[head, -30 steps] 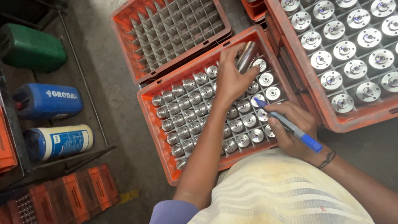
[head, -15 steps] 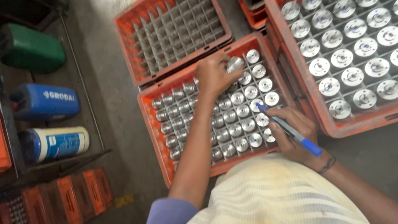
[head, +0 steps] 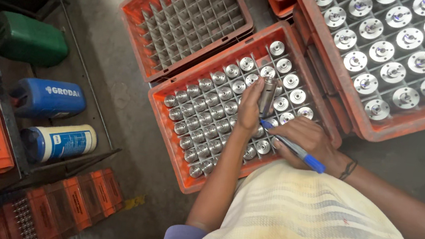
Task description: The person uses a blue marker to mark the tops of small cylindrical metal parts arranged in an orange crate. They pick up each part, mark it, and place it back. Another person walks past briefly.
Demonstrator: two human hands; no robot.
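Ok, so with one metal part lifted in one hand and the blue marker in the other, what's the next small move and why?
Probably bring the marker tip up against the metal cylinder. The left hand holds that cylinder upright above the orange crate of similar parts, and the right hand grips the blue marker with its tip just below the cylinder, seemingly not yet touching it.

At the left of the frame I see a green can (head: pixel 29 39), a labelled blue can (head: pixel 48 98) and a white-and-blue can (head: pixel 58 141)

Gridded crate (head: pixel 181 24) behind cylinder-filled crate (head: pixel 176 147), jugs (head: pixel 47 99) left.
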